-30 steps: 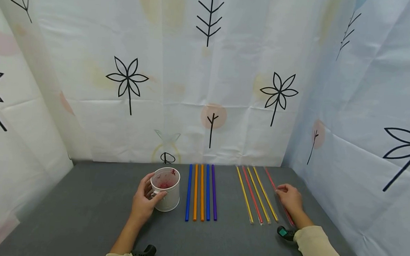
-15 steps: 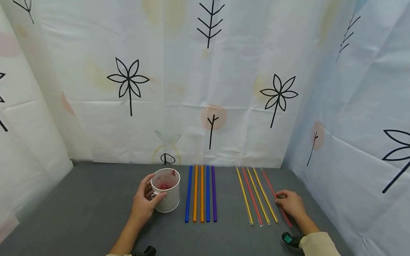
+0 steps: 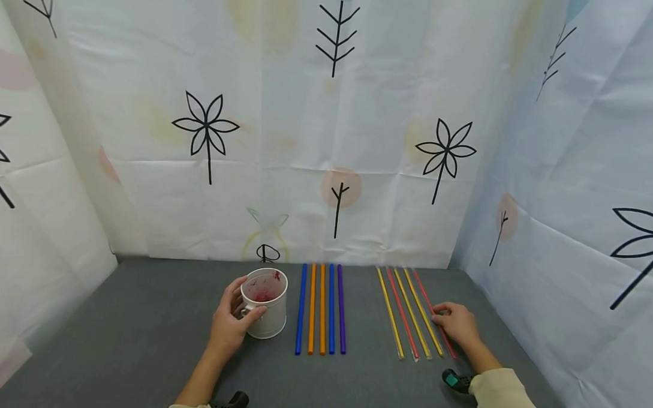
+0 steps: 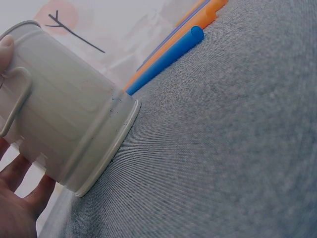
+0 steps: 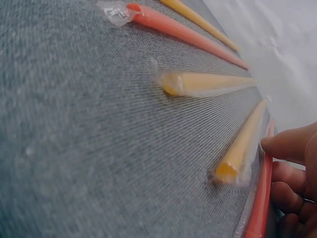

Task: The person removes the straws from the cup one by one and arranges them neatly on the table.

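My left hand [image 3: 230, 321] grips a white mug [image 3: 268, 317] by its side and handle; the mug stands upright on the grey table. Reddish marks show inside it. In the left wrist view the mug [image 4: 69, 104] has its base on the cloth, with fingertips against its wall. My right hand [image 3: 459, 326] pinches a red drinking straw [image 3: 423, 288] at the right end of a row of wrapped straws. Seen from the right wrist, thumb and forefinger hold this red straw [image 5: 261, 203], in clear film, beside a wrapped yellow straw [image 5: 240, 148].
Between the hands lie two blue straws [image 3: 300, 311], two orange straws [image 3: 312, 311] and a purple straw [image 3: 341, 312], side by side. Wrapped yellow straws [image 3: 390, 314] and another red straw [image 3: 403, 315] lie further right. A white printed curtain [image 3: 384, 110] surrounds the grey table [image 3: 138, 341].
The right hand has shifted the red straw leftward, closer to the nearest yellow straw. My left hand still holds the mug in the same place.
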The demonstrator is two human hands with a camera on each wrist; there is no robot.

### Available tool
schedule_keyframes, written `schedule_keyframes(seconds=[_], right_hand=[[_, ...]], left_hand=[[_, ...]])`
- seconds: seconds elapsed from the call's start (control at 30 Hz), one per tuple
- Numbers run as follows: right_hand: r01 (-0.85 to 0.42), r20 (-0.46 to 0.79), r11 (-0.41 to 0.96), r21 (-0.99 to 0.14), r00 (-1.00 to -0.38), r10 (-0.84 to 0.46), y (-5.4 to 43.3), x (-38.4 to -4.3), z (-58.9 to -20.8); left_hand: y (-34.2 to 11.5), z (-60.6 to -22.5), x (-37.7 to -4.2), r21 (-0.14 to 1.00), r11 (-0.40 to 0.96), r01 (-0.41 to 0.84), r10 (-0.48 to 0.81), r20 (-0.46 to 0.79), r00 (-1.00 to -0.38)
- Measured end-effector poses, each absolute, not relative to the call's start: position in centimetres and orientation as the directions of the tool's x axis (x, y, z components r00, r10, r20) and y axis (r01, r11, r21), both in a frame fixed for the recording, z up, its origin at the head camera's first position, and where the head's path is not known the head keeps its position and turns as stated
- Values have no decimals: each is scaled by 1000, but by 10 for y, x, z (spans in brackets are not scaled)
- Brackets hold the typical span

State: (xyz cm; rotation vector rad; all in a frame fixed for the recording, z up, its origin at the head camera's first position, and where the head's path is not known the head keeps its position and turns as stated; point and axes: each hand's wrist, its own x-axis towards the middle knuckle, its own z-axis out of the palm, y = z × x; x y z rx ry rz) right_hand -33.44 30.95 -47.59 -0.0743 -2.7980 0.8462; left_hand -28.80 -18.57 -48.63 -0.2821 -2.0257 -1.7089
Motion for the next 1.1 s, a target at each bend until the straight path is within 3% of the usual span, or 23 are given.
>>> schedule_keyframes(seconds=[0.47, 0.77, 1.1], right_hand=[[18, 178, 826, -563, -974, 143, 310, -341, -477], [-94, 151, 825, -557, -989, -11, 317, -339, -471], [-77, 129, 805, -589, -992, 0, 319, -335, -472]], left_hand=[[-185, -487, -287, 865, 203, 459, -135, 489, -862], [-184, -479, -282, 870, 191, 454, -143, 482, -864], [-186, -490, -291, 859, 215, 465, -142, 499, -855]])
